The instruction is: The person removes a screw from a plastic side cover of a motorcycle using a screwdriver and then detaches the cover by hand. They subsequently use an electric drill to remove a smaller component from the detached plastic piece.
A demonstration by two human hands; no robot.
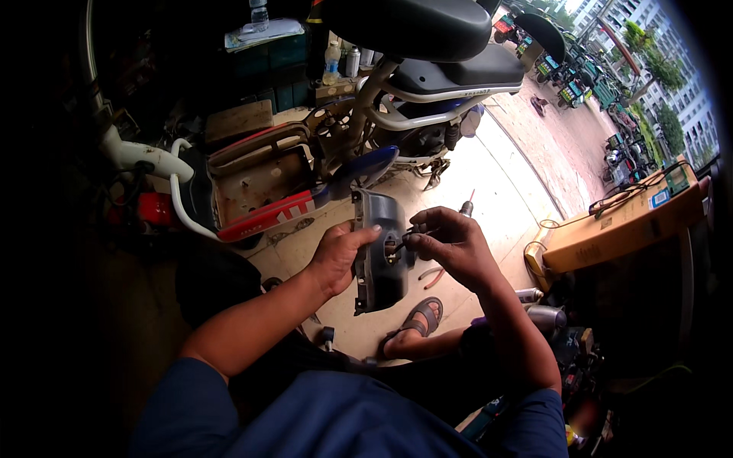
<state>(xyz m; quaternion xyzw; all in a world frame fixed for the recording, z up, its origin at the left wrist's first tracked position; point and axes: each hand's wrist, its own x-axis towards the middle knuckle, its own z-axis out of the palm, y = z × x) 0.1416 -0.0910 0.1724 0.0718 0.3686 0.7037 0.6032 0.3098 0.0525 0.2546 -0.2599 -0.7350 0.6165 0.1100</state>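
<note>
In front of me, above the floor, is a black plastic cover [379,286] with tabs along its left edge and a small opening in its face. My left hand [336,258] grips that left edge, thumb laid across the front. At the opening, my right hand [454,246] pinches a small dark piece between thumb and fingers. Its kind is too small to tell, and the fingers partly cover it. Part of the piece reaches into the opening.
A partly stripped electric scooter [271,221] with a black seat [458,72] stands ahead. A screwdriver [467,206] and red-handled pliers [433,276] lie on the tiles near my sandalled foot [416,324]. On the right is a long cardboard box [618,225] with a cable on top.
</note>
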